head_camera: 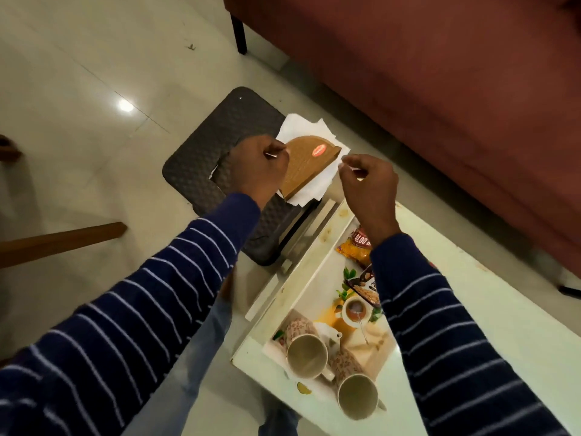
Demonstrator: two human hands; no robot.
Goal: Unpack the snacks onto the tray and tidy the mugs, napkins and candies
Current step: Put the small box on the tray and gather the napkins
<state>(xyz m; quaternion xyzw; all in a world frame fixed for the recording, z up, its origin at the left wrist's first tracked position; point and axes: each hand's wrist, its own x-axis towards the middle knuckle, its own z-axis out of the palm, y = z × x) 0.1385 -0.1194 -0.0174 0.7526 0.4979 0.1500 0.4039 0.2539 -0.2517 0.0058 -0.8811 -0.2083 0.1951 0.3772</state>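
A red-brown sofa (440, 89) fills the upper right, above a pale tiled floor (78, 73). Beside it stands a white surface (487, 325) carrying a printed tray (317, 253). On the tray lie two snack packets (356, 247), partly hidden by the right sleeve, and two patterned mugs (306, 355), both tipped with their mouths toward the camera. Beyond the surface's far end sits a dark textured stool (204, 152). Over it, white napkins (301, 127) lie under a brown half-round box (309, 165) with a red label. The left hand (257, 168) has its grip closed, pinching a napkin edge. The right hand (367, 187) pinches the opposite edge.
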